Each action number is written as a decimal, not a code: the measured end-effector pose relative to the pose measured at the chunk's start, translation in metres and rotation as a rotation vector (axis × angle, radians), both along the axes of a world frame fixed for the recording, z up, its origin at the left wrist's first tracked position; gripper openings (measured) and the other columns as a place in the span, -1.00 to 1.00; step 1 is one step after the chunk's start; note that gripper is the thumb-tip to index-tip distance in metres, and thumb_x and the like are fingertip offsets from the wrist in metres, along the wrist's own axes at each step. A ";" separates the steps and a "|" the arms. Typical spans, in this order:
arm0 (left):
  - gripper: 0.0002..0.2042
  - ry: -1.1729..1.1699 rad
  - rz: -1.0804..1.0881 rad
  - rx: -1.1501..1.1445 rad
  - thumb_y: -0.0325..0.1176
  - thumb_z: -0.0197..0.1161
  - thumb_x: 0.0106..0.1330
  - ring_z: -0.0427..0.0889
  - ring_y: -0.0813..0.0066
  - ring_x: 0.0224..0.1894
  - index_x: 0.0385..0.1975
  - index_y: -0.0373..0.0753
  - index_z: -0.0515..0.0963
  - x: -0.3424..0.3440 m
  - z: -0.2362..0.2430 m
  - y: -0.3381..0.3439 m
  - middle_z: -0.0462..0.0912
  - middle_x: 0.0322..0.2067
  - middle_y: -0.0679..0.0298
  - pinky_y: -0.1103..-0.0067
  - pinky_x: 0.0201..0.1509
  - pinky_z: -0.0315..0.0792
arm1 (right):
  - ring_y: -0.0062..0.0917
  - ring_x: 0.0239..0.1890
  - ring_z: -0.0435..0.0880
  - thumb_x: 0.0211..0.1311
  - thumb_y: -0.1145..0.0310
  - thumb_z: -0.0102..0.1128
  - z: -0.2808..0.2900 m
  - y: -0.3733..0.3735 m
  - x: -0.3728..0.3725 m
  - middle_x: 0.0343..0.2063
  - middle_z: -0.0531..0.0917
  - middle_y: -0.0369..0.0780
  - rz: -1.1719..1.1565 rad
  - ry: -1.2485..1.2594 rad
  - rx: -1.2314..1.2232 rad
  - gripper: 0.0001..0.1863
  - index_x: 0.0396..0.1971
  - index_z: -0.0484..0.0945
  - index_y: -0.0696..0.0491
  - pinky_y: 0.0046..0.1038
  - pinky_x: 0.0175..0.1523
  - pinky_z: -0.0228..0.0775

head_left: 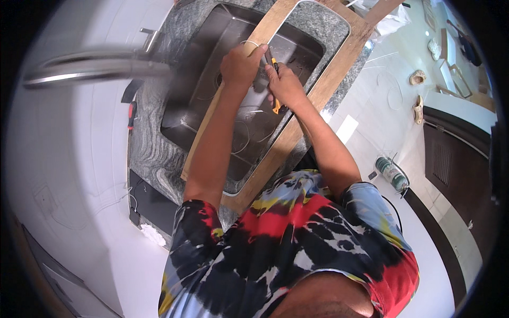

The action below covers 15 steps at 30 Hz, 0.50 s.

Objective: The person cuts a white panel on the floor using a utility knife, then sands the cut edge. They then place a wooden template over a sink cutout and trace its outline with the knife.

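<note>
A wooden frame (328, 85) with rounded inner corners lies across the sink, and a thin white strip runs along its inner edge. My left hand (239, 68) is closed on the frame's left rail, near its far end, with the thumb stretched toward the inner edge. A loose end of white strip (249, 42) curls up beside those fingers. In my right hand (287, 87) is a yellow-and-black utility knife (276, 105), its far end pointing at the inner edge beside my left thumb. The blade itself is too small to make out.
The dark sink (254, 135) holds thin offcuts. It is set in a grey stone counter (146, 146). A metal faucet (101, 69) rises at left, near a red-and-black screwdriver (131, 115). To the right, a green-and-white cylinder (391, 174) and shoes (418, 78) are on the floor.
</note>
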<state>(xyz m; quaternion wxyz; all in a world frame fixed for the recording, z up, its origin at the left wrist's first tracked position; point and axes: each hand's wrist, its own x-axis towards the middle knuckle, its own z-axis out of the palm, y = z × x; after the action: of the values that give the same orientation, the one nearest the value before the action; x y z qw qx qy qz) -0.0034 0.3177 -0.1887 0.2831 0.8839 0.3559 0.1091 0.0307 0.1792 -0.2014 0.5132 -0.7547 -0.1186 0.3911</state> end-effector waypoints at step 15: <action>-0.76 -0.246 -0.101 0.135 -0.20 0.40 0.19 0.67 0.26 -0.42 -0.30 -0.23 0.75 -0.002 -0.019 0.028 0.68 -0.46 0.10 0.45 -0.29 0.50 | -0.32 -0.63 0.72 0.48 0.18 -0.01 0.021 -0.002 -0.001 -0.64 0.64 -0.02 0.048 0.022 -0.074 -0.61 -0.25 0.43 0.30 -0.30 -0.48 0.58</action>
<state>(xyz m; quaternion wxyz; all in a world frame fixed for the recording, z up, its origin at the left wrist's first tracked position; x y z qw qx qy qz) -0.0052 0.3456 -0.2079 0.2696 0.8976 0.2657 0.2259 0.0300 0.1771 -0.1801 0.4766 -0.7656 -0.1166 0.4160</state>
